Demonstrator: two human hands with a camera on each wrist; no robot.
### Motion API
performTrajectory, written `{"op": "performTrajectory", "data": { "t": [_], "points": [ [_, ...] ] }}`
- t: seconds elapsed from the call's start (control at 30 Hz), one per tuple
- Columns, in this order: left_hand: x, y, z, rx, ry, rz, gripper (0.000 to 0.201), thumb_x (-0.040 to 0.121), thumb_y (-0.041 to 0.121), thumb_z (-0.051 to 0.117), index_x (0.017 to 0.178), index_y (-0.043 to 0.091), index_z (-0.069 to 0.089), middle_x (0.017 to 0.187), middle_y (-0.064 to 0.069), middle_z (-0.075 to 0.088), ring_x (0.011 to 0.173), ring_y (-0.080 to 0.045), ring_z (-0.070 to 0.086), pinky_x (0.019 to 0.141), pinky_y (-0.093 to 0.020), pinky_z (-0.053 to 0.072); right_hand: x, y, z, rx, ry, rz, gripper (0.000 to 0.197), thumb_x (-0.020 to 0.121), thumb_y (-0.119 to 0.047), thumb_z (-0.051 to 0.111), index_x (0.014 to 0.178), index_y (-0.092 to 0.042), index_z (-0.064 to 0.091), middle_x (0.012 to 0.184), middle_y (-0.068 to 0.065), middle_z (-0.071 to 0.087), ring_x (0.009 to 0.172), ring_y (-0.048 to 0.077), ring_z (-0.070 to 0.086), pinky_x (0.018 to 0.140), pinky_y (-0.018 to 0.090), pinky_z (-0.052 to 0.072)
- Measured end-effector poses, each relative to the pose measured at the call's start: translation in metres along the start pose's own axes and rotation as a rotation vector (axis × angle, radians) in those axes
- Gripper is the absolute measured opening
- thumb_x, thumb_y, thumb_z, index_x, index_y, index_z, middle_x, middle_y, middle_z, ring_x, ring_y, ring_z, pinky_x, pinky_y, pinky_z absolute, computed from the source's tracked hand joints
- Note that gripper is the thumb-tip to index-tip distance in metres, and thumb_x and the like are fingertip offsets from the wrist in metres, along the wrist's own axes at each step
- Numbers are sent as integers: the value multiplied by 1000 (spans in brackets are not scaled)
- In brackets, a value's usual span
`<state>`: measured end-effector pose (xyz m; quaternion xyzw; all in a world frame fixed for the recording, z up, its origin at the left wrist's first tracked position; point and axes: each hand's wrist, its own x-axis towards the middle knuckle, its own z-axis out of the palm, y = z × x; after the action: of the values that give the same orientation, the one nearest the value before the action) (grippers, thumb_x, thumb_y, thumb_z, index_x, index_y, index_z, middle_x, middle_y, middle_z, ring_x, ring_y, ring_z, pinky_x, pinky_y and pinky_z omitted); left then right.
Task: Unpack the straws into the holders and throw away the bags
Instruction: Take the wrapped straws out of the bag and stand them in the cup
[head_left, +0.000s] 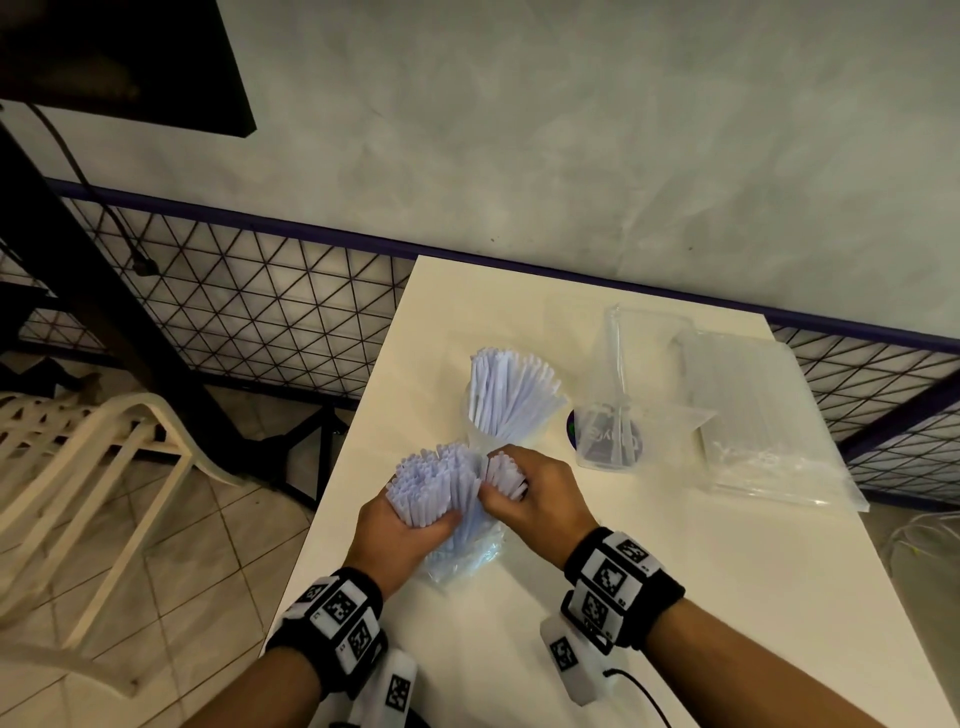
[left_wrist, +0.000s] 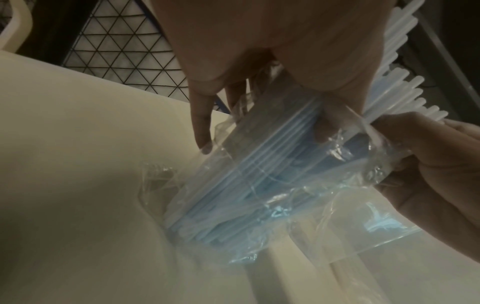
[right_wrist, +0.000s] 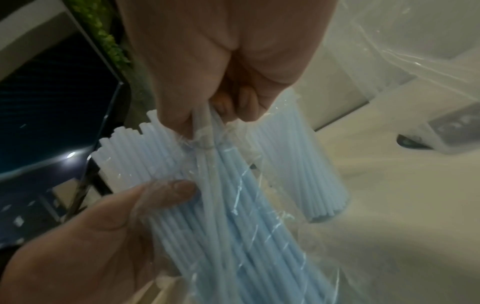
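Gripping one clear bag (head_left: 467, 545) of pale blue straws (head_left: 431, 483) at lower centre of the head view, the left hand (head_left: 400, 530) curls round the bundle, thumb (right_wrist: 166, 193) pressed on the plastic. Beside it, the right hand (head_left: 540, 493) pinches a small tuft of straws (head_left: 506, 475) pulled from the same bag. Beyond the hands stand two clear holders on one white table (head_left: 675, 597): the left holder (head_left: 483, 436) packed with upright straws, the right holder (head_left: 610, 436) holding only a few clear ones. Further right lies a second bag (head_left: 763, 415), flat and transparent. One pale chair (head_left: 93, 441) sits at left.
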<state>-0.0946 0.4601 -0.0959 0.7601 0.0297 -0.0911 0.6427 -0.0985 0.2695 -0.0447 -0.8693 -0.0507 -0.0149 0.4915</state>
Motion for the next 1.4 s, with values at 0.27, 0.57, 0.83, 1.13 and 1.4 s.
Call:
{"op": "performTrajectory", "data": {
  "t": [0.27, 0.57, 0.83, 1.13, 1.4],
  "points": [
    [-4, 5, 2, -9, -17, -6, 47, 61, 20, 90, 100, 32, 66, 97, 8, 73, 87, 1, 69, 72, -14, 53, -6, 16, 3, -70, -45, 53, 20, 82, -26, 79, 88, -20, 61, 79, -11, 63, 72, -1, 60, 65, 9, 42],
    [-3, 4, 1, -13, -21, 0, 46, 68, 8, 85, 105, 25, 66, 98, 9, 71, 87, 5, 68, 69, -7, 51, 1, 1, -8, -103, -40, 4, 25, 78, -17, 80, 71, -23, 57, 64, -13, 56, 60, -2, 55, 58, 8, 36],
    [-1, 1, 1, -3, -9, -12, 55, 56, 31, 82, 108, 27, 65, 100, 10, 72, 93, -2, 68, 75, -13, 52, 5, -8, -11, -27, -33, -45, 27, 82, -30, 72, 73, -5, 64, 65, 6, 64, 58, 7, 53, 58, 18, 42],
    [0, 3, 0, 49, 6, -17, 43, 63, 20, 87, 97, 32, 64, 95, 10, 71, 88, 3, 67, 71, -10, 50, 19, -33, -33, -86, -38, -95, 20, 87, -23, 74, 70, -24, 64, 64, -8, 63, 60, 8, 59, 59, 20, 45],
    [1, 3, -1, 67, 7, -17, 53, 63, 26, 87, 112, 18, 66, 101, 7, 71, 94, -6, 67, 77, -16, 50, 29, -58, -58, -50, 33, -97, 16, 85, -17, 77, 71, -16, 68, 67, 1, 68, 60, 13, 63, 57, 25, 50]
  ]
}}
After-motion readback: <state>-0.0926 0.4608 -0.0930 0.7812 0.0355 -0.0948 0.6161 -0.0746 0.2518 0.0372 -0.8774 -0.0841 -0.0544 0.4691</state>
